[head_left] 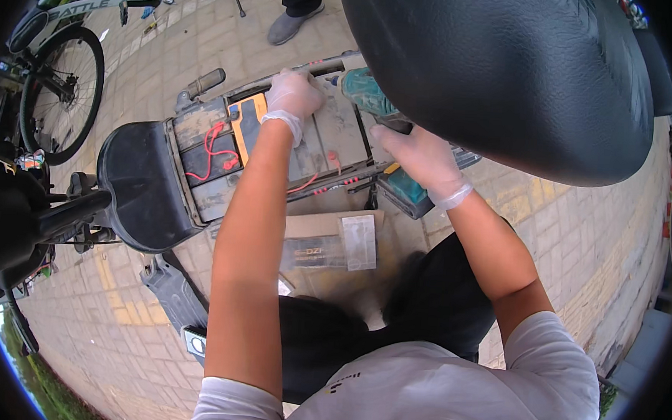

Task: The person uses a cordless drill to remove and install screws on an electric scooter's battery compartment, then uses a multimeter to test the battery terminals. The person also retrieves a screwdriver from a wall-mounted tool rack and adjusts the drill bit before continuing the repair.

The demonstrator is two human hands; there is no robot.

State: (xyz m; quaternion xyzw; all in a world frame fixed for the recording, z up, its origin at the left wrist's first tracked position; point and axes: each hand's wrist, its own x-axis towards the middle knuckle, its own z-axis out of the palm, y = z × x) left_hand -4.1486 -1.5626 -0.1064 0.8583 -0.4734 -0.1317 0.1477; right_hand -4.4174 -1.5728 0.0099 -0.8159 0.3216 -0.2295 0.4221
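Note:
Both my hands wear thin clear gloves. My left hand is closed over the far edge of the scooter's open battery compartment. Its fingertips are hidden, so what they pinch cannot be made out. My right hand is wrapped round the handle of a teal cordless drill, whose nose points left toward my left hand. The black saddle covers part of the drill. Dusty grey batteries fill the compartment. An orange-edged dark block lies beside my left wrist, with red wires on its left.
The big black saddle looms at upper right. A cardboard box lies on the paving before my knees. At left stand the scooter's black front shield and a bicycle wheel. Another person's shoe is at the top.

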